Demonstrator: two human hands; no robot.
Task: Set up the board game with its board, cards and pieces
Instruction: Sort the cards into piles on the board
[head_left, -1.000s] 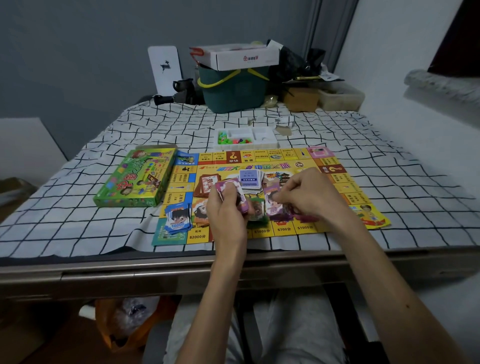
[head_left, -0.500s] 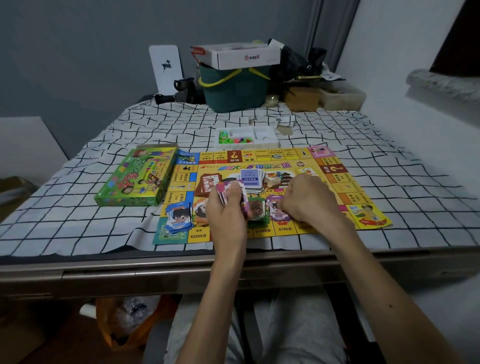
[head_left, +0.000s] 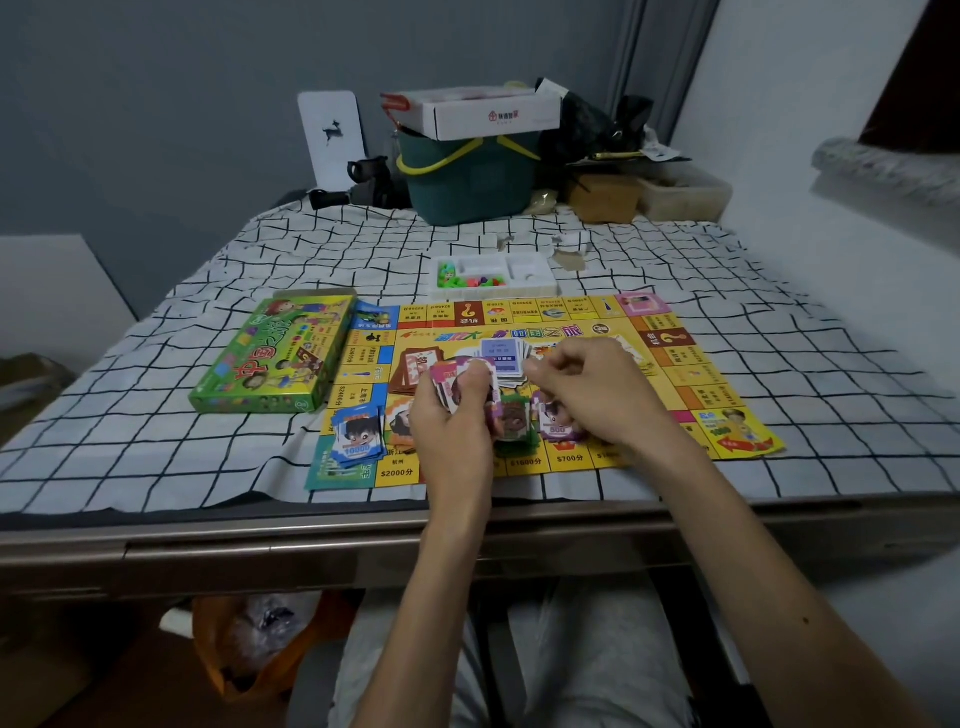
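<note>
Now the board (head_left: 691, 374) lies flat on the checked cloth of the worktop (head_left: 156, 415), near its front edge. Above the board's near middle, the left hand (head_left: 457, 415) grips a fanned stack of pink cards (head_left: 451, 385), thumb across their face. Just right of it the right hand (head_left: 592, 395) hovers with fingers curled; whether it pinches a card I cannot tell. A blue-backed deck (head_left: 501, 356) sits at the board's centre, a brown pile (head_left: 415, 370) to its left. Along the board's near edge lie a blue pile of notes (head_left: 358, 434), a green pile (head_left: 515, 422) and a purple pile (head_left: 557, 423). Touching the board's left edge is the green game box (head_left: 275, 356). Just beyond its far edge stands a white tray (head_left: 535, 283) holding small coloured pieces (head_left: 467, 280).
</note>
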